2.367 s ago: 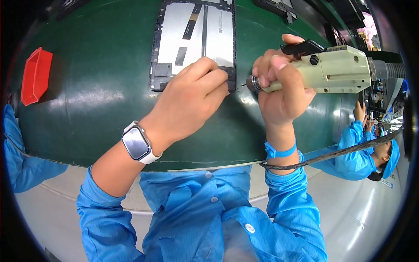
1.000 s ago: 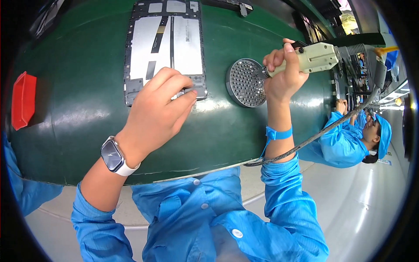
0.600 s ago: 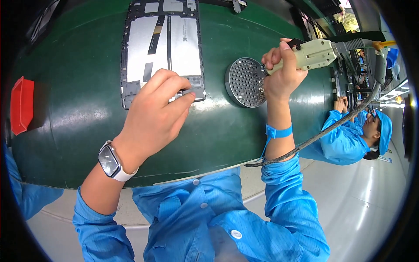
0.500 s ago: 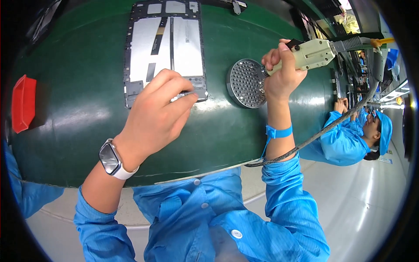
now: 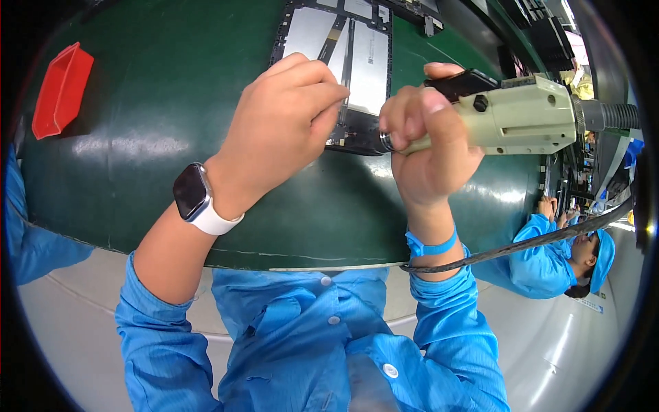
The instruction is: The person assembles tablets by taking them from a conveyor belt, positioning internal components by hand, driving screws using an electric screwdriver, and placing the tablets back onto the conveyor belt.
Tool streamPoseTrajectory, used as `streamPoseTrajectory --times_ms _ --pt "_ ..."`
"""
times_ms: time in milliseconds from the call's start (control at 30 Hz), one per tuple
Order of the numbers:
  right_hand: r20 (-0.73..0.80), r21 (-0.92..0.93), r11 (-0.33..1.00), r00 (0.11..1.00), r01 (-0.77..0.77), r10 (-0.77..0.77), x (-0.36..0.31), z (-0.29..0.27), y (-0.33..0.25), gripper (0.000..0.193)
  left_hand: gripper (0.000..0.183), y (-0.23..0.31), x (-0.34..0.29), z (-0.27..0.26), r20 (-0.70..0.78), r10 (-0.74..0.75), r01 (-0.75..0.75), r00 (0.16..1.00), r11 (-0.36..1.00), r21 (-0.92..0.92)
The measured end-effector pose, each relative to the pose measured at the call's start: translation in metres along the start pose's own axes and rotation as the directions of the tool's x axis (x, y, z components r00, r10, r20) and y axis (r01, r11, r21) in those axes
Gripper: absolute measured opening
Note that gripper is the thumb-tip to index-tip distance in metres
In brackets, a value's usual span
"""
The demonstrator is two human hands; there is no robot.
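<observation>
An opened tablet (image 5: 371,69) lies on the green table, silver inside with a black frame and dark ribbon cables. My left hand (image 5: 285,127) is over its lower left part, thumb and fingers pinched together. Whatever they may hold is hidden. My right hand (image 5: 432,141) is wrapped around a pale electric screwdriver (image 5: 525,117), thumb on top, a black lever by the fingers. The tool lies nearly sideways, its front end at the tablet's lower right corner; the tip itself cannot be made out.
A red plastic bin (image 5: 63,89) stands at the left. Dark parts (image 5: 431,26) lie at the table's far side. A thick cable (image 5: 542,240) crosses my right forearm near a blue wrist strap (image 5: 437,246). A co-worker in blue (image 5: 542,254) sits at the right.
My right hand has brought the screwdriver from the round dish of screws over to the tablet's lower corner; the dish no longer shows. My left hand stays at the tablet's lower part. The view has shifted.
</observation>
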State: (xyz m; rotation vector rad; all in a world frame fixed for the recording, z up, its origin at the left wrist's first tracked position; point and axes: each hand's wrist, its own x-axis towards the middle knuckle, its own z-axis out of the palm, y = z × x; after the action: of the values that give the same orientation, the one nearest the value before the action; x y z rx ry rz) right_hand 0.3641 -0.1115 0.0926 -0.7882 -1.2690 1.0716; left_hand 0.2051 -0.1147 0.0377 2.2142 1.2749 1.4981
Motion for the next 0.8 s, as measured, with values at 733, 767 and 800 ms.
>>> streamPoseTrajectory --times_ms 733,767,800 --pt "0.076 -0.061 0.997 0.996 0.049 -0.044 -0.003 -0.002 0.013 0.028 0.012 0.012 -0.003 -0.013 0.199 0.108 -0.088 0.974 0.99 -0.107" --pt "0.067 -0.084 0.995 0.997 0.044 -0.039 -0.003 -0.003 0.013 0.028 0.021 0.017 -0.006 -0.014 0.241 0.126 -0.113 0.962 0.991 -0.066" --pt "0.053 -0.061 0.998 0.999 0.011 -0.008 -0.003 -0.002 0.009 0.029 0.029 0.021 -0.008 -0.013 0.283 0.143 -0.141 0.949 0.99 -0.027"
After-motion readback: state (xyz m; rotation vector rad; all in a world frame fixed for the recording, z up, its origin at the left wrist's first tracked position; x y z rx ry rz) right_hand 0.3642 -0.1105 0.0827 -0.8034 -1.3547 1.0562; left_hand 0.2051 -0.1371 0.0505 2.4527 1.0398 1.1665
